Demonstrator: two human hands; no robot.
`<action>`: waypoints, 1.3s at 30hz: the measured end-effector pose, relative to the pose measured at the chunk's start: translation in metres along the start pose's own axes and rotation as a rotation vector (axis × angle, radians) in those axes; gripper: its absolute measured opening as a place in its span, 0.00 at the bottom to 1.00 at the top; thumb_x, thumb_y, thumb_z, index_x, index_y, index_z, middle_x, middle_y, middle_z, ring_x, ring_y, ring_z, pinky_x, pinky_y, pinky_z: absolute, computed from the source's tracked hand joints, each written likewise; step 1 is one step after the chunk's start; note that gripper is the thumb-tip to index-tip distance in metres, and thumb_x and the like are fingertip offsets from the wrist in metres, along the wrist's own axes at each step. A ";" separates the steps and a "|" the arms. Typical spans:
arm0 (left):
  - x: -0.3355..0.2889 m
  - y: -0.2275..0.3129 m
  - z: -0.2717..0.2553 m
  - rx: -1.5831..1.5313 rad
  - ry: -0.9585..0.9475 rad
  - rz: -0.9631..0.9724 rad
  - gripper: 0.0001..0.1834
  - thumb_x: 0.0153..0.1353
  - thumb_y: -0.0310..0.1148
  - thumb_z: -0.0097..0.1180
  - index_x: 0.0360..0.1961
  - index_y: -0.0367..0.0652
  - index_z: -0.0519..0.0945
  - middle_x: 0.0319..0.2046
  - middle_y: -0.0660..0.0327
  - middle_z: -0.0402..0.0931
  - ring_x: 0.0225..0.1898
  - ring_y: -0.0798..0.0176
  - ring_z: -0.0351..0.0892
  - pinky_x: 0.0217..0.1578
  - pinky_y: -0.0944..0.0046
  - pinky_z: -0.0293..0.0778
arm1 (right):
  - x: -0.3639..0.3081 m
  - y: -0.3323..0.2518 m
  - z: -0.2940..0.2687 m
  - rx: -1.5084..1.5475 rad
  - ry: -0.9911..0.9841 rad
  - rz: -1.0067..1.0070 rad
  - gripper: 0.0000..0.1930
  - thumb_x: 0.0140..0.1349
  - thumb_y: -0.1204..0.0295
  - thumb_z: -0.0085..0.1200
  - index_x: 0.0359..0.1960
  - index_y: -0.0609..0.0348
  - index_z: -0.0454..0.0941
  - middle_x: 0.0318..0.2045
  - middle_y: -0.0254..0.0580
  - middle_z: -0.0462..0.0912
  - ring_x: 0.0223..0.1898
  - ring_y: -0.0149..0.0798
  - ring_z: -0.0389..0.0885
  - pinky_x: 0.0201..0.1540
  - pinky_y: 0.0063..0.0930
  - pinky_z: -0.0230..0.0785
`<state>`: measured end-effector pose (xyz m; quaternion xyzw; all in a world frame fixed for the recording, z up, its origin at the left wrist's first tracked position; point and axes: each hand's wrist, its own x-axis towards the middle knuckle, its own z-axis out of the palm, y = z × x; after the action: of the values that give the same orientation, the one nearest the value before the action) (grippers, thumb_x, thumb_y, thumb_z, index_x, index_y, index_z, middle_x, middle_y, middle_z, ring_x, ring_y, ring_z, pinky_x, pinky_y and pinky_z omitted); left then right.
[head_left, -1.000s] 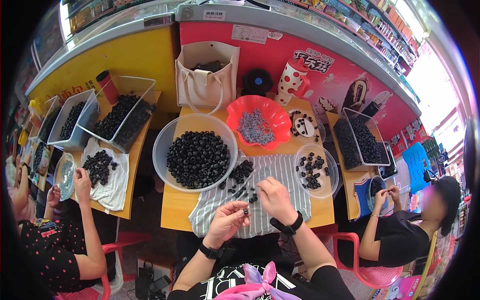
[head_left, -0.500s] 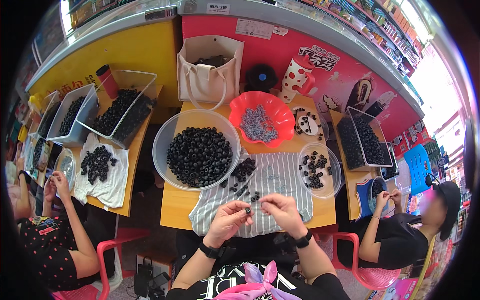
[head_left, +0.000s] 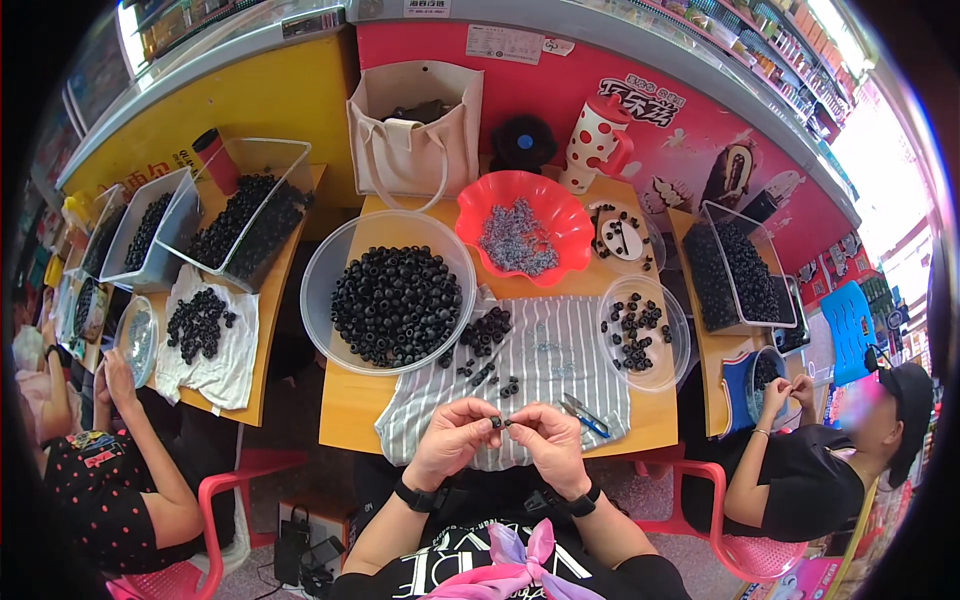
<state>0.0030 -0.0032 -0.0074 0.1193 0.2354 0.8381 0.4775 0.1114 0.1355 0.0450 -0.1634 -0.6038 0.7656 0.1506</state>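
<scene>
Between the thumb and forefinger of my left hand is a small black bead-like piece with a hole. My right hand meets it from the right, thumb and forefinger pinched; a tiny dark tip shows at them, too small to name. Both hands are above the near edge of a grey striped cloth. Similar black pieces lie loose on the cloth. Right of my right hand lies a small blue-handled cutting tool. Thin, clear bits are scattered on the cloth.
A large clear bowl of black pieces stands left, a red scalloped bowl of small greyish pieces behind. Clear round trays sit right. A cream bag and a dotted tumbler stand at the back. People work at both side tables.
My right hand has moved left, bringing its fingertips up to the black piece in my left hand. The blue-handled tool, hidden before, now shows on the cloth.
</scene>
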 end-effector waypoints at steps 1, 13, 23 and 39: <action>-0.001 0.000 0.000 -0.001 -0.001 -0.008 0.09 0.63 0.22 0.55 0.44 0.34 0.78 0.39 0.55 0.80 0.34 0.63 0.81 0.37 0.66 0.78 | -0.001 0.000 0.001 -0.027 -0.010 -0.030 0.05 0.60 0.84 0.56 0.37 0.66 0.80 0.33 0.32 0.79 0.35 0.23 0.77 0.38 0.16 0.69; 0.000 0.002 0.003 -0.006 0.006 -0.009 0.11 0.63 0.21 0.54 0.47 0.32 0.78 0.37 0.57 0.79 0.34 0.65 0.80 0.37 0.69 0.77 | 0.003 -0.006 0.008 -0.407 -0.012 -0.274 0.07 0.53 0.86 0.57 0.33 0.66 0.79 0.28 0.40 0.79 0.30 0.32 0.78 0.33 0.21 0.70; 0.000 0.000 0.000 0.017 0.005 -0.003 0.10 0.63 0.20 0.54 0.46 0.32 0.79 0.40 0.58 0.78 0.34 0.67 0.79 0.36 0.70 0.77 | 0.006 -0.004 0.007 -0.464 -0.024 -0.327 0.07 0.52 0.86 0.58 0.32 0.66 0.79 0.27 0.41 0.78 0.28 0.31 0.77 0.30 0.21 0.70; -0.001 0.011 0.011 -0.009 -0.081 -0.053 0.35 0.58 0.24 0.62 0.65 0.33 0.61 0.33 0.63 0.74 0.29 0.72 0.76 0.29 0.75 0.75 | 0.015 -0.017 -0.004 -0.365 -0.437 -0.167 0.12 0.58 0.83 0.55 0.44 0.63 0.77 0.31 0.41 0.84 0.32 0.34 0.84 0.33 0.25 0.73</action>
<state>0.0002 -0.0053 0.0076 0.1447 0.2151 0.8206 0.5093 0.1003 0.1498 0.0599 0.0310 -0.7608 0.6465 0.0477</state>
